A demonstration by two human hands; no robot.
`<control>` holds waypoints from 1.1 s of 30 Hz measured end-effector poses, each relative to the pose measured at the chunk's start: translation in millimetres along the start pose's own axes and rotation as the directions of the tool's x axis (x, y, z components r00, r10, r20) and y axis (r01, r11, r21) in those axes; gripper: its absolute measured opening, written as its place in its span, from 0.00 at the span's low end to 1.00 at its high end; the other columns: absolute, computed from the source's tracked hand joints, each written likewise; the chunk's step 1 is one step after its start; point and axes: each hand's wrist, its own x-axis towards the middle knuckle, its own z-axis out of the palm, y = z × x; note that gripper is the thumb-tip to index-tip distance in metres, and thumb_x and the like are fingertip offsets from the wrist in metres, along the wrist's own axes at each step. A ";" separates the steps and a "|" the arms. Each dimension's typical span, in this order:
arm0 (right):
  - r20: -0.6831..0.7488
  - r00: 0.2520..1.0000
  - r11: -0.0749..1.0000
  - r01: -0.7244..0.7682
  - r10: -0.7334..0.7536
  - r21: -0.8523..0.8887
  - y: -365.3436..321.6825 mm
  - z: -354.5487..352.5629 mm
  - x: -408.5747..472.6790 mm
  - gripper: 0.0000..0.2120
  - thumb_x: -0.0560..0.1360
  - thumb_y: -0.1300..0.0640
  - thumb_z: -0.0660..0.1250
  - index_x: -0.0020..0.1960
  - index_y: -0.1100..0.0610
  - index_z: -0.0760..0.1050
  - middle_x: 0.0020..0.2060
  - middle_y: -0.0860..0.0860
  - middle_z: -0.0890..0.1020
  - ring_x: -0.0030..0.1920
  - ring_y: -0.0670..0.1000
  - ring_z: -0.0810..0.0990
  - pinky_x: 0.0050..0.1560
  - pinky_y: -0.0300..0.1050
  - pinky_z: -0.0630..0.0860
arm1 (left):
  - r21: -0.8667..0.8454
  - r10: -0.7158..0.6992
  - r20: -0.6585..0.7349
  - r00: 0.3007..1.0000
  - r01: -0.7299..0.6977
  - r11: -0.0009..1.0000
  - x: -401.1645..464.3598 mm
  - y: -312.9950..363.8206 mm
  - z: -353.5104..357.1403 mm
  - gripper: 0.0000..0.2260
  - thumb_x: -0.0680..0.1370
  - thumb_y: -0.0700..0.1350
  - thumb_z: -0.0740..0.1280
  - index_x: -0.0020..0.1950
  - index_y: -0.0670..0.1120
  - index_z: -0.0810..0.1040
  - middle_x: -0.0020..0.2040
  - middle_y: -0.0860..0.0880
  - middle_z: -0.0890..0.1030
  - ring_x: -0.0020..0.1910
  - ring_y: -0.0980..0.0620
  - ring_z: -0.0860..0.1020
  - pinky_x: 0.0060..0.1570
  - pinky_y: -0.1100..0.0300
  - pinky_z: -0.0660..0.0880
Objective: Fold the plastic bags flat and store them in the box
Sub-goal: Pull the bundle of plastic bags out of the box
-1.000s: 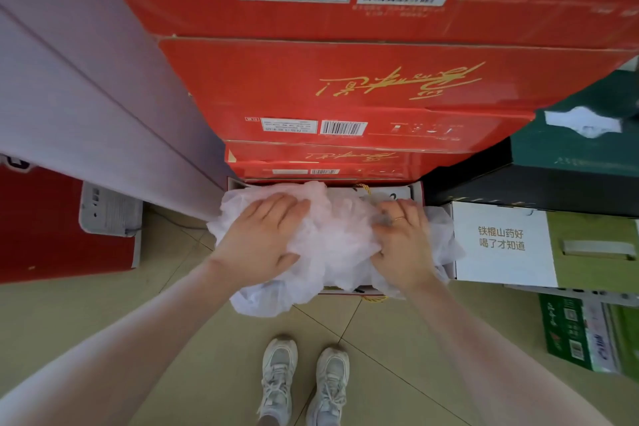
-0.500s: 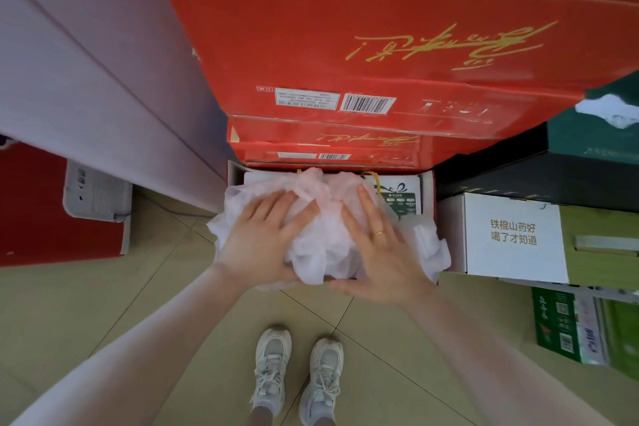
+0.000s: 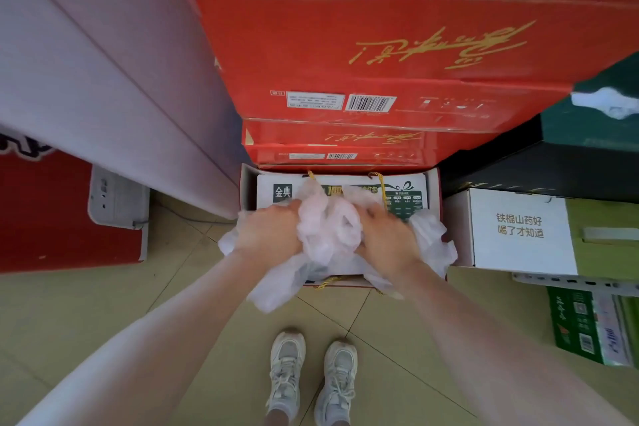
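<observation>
While a red panel (image 3: 65, 214) and a grey plastic device (image 3: 116, 201) lean at far left beside a smooth lilac wall (image 3: 86, 79), a person bends over an open box (image 3: 434, 183) on the tiled floor (image 3: 103, 304). Left hand (image 3: 268, 235) grips the near-left side of a crumpled, translucent white wad of bags (image 3: 328, 232), its fingers curled into the thin film. The wad sits over the box's mouth, loose ends spilling past the front rim toward the floor. Beneath it lies a flat white carton (image 3: 345, 183) with green print and twisted gold cord handles. Right hand (image 3: 389, 239) clutches the wad's other side, fingers bent and buried in the plastic. Glossy red cartons (image 3: 363, 62) with gold script and barcode labels are stacked behind. Pale lace-up sneakers (image 3: 311, 377) stand on the beige tiles below. At right sit a white-and-olive carton (image 3: 518, 228) printed with characters, dark boxes (image 3: 553, 166) above it and a green pack (image 3: 587, 325) at the edge.
</observation>
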 end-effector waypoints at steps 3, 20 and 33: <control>0.054 0.987 0.941 -0.160 0.151 0.299 -5.2 -14.6 -0.2 0.10 0.76 0.55 0.61 0.56 0.55 0.73 0.46 0.54 0.79 0.48 0.57 0.79 0.41 0.44 0.71 | -0.142 -0.090 0.177 0.980 0.116 0.983 -5.3 -5.9 -19.7 0.09 0.76 0.46 0.61 0.54 0.47 0.74 0.53 0.43 0.78 0.52 0.42 0.76 0.50 0.48 0.73; 0.122 0.960 -0.334 -0.032 0.252 0.942 -36.9 -157.1 -184.3 0.07 0.67 0.63 0.68 0.45 0.59 0.78 0.31 0.49 0.82 0.31 0.45 0.80 0.30 0.35 0.75 | -0.458 0.577 -0.142 0.804 -0.570 0.682 -148.9 48.5 -137.0 0.36 0.65 0.55 0.57 0.69 0.69 0.43 0.74 0.58 0.45 0.63 0.46 0.71 0.51 0.52 0.74; 0.213 0.903 -0.516 0.010 0.373 0.857 6.8 -153.6 -265.6 0.20 0.82 0.52 0.52 0.72 0.56 0.63 0.70 0.53 0.69 0.69 0.55 0.69 0.70 0.52 0.65 | -0.473 0.656 -0.014 0.754 -0.583 0.660 -182.4 158.8 -157.2 0.40 0.59 0.64 0.67 0.68 0.53 0.62 0.66 0.55 0.64 0.61 0.56 0.69 0.58 0.58 0.70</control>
